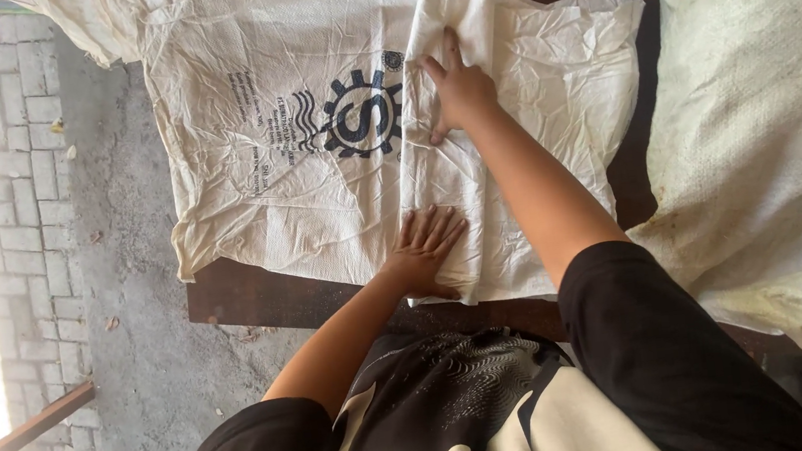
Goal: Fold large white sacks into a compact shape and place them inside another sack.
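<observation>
A crumpled cream woven sack [274, 169] with a dark round printed emblem lies flat over a dark brown table [238, 299]. A narrow folded strip of the same cream cloth [447, 185] runs lengthwise over the sack's middle. My left hand [424, 248] presses flat on the near end of that strip, fingers spread. My right hand [459, 88] lies palm down on the far part of the strip, fingers extended. Neither hand grips anything.
A large stained cream sack [771, 113], bulging and full, stands on the right beside the table. More cream cloth [96, 23] hangs at the top left. Grey concrete floor [126, 287] and pale paving bricks [13, 179] lie to the left, with a reddish bar [13, 441] low down.
</observation>
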